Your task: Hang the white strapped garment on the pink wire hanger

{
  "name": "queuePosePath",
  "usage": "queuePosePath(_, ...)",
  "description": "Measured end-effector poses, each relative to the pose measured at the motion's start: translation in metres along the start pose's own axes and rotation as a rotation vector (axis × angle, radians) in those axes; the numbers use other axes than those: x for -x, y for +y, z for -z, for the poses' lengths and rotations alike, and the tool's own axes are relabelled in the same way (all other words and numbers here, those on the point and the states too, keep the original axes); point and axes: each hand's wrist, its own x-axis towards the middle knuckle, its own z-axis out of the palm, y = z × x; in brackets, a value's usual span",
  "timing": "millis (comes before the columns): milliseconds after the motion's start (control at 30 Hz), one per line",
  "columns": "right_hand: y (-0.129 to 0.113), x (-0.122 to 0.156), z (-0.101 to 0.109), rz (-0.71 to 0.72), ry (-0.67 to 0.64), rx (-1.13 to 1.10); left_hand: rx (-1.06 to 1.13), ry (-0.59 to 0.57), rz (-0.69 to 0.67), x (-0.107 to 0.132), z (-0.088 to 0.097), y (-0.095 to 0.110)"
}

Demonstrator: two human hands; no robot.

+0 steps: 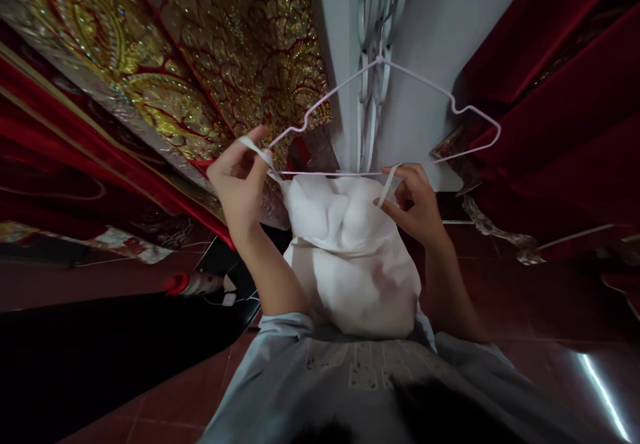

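A pale pink wire hanger [341, 89] hangs in front of me by its hook on a white metal rack. Just below its bottom bar is a white garment [360, 277] with thin straps. At the hanger's left end, my left hand [243, 177] is closed on one white strap [255, 147], thumb and index finger pinching it. Below the bar on the right, my right hand [413, 197] holds the other strap [389, 184], stretched between thumb and fingers. The garment's lower part bunches close to my body.
Gold, sequined red garments [200, 51] hang close on the left. Dark red clothes [560, 111] hang on the right. The white rack [367, 91] stands against a pale wall. A red-capped bottle [193, 284] and a white plug [229, 299] are at lower left.
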Motion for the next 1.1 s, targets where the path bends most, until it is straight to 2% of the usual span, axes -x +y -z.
queuePosePath(100, 0.0, 0.001, -0.001, 0.007, 0.024, 0.006, -0.093, -0.289, 0.084, -0.017, -0.002, 0.006)
queuePosePath(167, 0.0, 0.002, -0.002, 0.005, 0.031, 0.004, -0.149, -0.368, 0.107, -0.025, -0.007, 0.007)
queuePosePath(233, 0.0, 0.002, -0.004, -0.001, 0.033, -0.003, -0.129, -0.281, 0.106, -0.029, -0.016, 0.008)
queuePosePath(300, 0.0, 0.002, -0.005, -0.004, 0.03, -0.025, -0.025, -0.148, 0.11, -0.029, -0.027, 0.01)
queuePosePath(333, 0.0, 0.002, -0.006, -0.001, 0.034, -0.033, 0.024, -0.124, 0.114, -0.028, -0.031, 0.011)
queuePosePath(467, 0.002, 0.002, -0.006, 0.008, 0.066, -0.019, 0.067, -0.22, 0.118, -0.02, -0.04, 0.019)
queuePosePath(533, 0.003, 0.002, -0.005, 0.01, 0.07, -0.011, 0.077, -0.202, 0.12, -0.012, -0.041, 0.018)
queuePosePath(600, 0.004, 0.002, -0.005, 0.016, 0.063, -0.019, 0.118, -0.092, 0.113, -0.001, -0.043, 0.011)
queuePosePath(667, 0.004, 0.002, -0.006, 0.017, 0.062, -0.026, 0.191, 0.071, 0.108, 0.013, -0.048, -0.001)
queuePosePath(733, 0.002, 0.003, -0.009, 0.004, 0.055, -0.021, 0.289, 0.213, 0.152, 0.029, -0.055, -0.014)
queuePosePath(800, 0.0, 0.004, -0.012, -0.017, 0.035, -0.015, 0.384, 0.249, 0.256, 0.044, -0.063, -0.023)
queuePosePath(867, 0.0, 0.004, -0.013, -0.012, 0.027, -0.025, 0.463, 0.225, 0.333, 0.053, -0.069, -0.026)
queuePosePath(933, 0.006, 0.003, -0.007, 0.015, 0.146, -0.045, 0.505, 0.198, 0.34, 0.057, -0.072, -0.024)
queuePosePath(967, 0.011, 0.001, -0.002, 0.026, 0.286, -0.054, 0.506, 0.191, 0.329, 0.056, -0.072, -0.023)
queuePosePath(1067, 0.032, -0.011, 0.025, 0.011, 0.833, -0.074, 0.464, 0.197, 0.306, 0.05, -0.067, -0.018)
queuePosePath(1100, 0.039, -0.017, 0.036, -0.004, 0.95, -0.078, 0.446, 0.203, 0.302, 0.048, -0.066, -0.016)
